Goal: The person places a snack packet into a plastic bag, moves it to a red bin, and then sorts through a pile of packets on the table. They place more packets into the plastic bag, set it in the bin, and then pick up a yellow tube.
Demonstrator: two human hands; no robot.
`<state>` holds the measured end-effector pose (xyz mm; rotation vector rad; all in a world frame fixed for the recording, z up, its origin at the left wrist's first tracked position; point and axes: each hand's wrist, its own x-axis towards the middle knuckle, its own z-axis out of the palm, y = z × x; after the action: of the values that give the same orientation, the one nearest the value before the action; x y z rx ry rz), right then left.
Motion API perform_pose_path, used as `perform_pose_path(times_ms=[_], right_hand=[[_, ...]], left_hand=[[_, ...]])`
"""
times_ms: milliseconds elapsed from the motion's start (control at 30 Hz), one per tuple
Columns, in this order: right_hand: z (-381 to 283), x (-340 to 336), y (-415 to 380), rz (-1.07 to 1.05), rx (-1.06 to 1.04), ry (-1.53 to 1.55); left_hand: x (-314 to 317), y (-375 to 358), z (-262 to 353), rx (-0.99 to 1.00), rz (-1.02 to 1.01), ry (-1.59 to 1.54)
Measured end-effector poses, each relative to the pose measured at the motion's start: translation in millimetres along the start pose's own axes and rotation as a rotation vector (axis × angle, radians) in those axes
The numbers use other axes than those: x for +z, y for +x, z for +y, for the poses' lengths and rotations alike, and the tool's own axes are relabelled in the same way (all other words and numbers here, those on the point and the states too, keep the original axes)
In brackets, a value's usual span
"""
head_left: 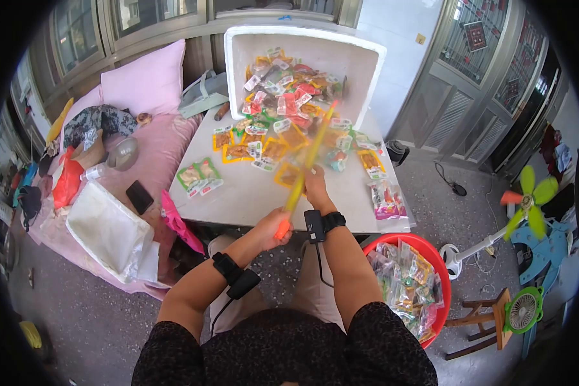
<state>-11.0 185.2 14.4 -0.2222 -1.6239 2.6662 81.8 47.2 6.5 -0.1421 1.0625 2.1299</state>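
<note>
A long yellow stick (pixel 307 163) with orange ends slants over the white table (pixel 238 204). My left hand (pixel 272 229) is wrapped round its lower end, near the front edge. Farther up and to the right, my right hand (pixel 314 184) is by a yellow snack packet (pixel 287 174); its fingers are partly hidden and blurred, so its grip is unclear. Many small snack packets (pixel 292 103) spill from a foam box (pixel 373 71) lying on its side, its opening towards me. Green-edged packets (pixel 200 176) lie at the left of the table.
A red basin (pixel 445 283) full of bagged packets stands on the floor at the right. Beyond it are a wooden stool (pixel 500 315) and a fan (pixel 527 202). At the left, a pink-covered bed (pixel 164 145) holds a white foam lid (pixel 109 228) and a phone (pixel 139 197).
</note>
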Motion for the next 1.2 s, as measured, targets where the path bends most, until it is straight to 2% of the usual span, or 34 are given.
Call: perform_pose_path(times_ms=[67,133,167,300,467,567,667,733,800,900,967,1067,1167,1200], right_hand=[[5.7,0.4,-14.4,-0.041,-0.017,-0.037],[16.6,-2.7,-30.3,-0.14,-0.065,-0.113],[24.1,-2.5,-43.5,-0.117,-0.034,-0.089],[48.1,11.8,-110.8,-0.093,0.099,0.043],[65.0,16.4,-169.6,-0.172,0.156,-0.001],[61.0,22.7,-164.5,-0.145,0.047,-0.043],[40.3,33.8,-127.7,-0.144,0.002,0.016],[39.8,32.3,-81.9,-0.106,-0.036,-0.057],[27.3,35.3,-43.4,-0.096,-0.058,-0.097],[31.1,29.5,22.7,-0.095,-0.113,-0.139],[38.7,19.4,72.9,-0.216,-0.279,-0.228],[45.9,7.7,124.4,-0.316,-0.425,-0.434],[83.6,1.1,156.9,-0.194,-0.535,-0.505],[83.0,3.1,147.1,-0.166,-0.484,-0.474]], left_hand=[[0.9,-21.0,-10.7,-0.051,-0.018,-0.085],[1.9,-49.5,-21.1,-0.045,-0.06,-0.038],[1.1,-64.7,-26.1,-0.041,-0.081,-0.016],[-18.4,-121.4,-40.5,-0.124,-0.243,0.267],[-46.8,-162.0,-51.4,-0.196,-0.429,0.652],[-50.8,-161.4,-51.7,-0.034,-0.355,0.792],[-33.4,-132.9,-36.9,-0.055,-0.237,0.618],[-25.4,-99.0,-26.1,0.02,-0.209,0.414],[-22.2,-62.3,-9.3,0.05,-0.136,0.345],[-18.3,-12.0,17.7,0.118,-0.038,0.369],[-11.6,6.7,34.8,0.152,0.024,0.432],[-12.5,30.4,43.5,0.263,0.059,0.359],[-18.8,44.5,36.4,0.304,0.023,0.417],[-18.3,40.3,30.3,0.289,0.039,0.375]])
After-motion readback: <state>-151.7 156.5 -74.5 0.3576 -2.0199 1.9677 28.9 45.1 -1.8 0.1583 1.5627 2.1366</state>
